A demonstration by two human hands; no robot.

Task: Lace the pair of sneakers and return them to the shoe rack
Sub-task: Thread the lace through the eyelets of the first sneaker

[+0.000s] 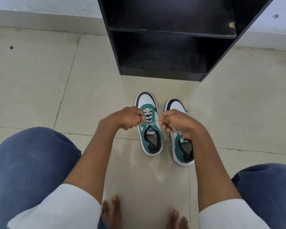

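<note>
Beige tiled floor (40,83) meets a white wall (40,5).

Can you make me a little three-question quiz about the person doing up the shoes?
1. True or false: both sneakers sit inside the shoe rack.
2. Which sneaker is being laced? A) left sneaker B) right sneaker
3. Fill in: each hand pulls one end of the ____.

Key:
1. False; they stand on the floor.
2. A.
3. Lace; the left hand and right hand pinch its ends.
</note>
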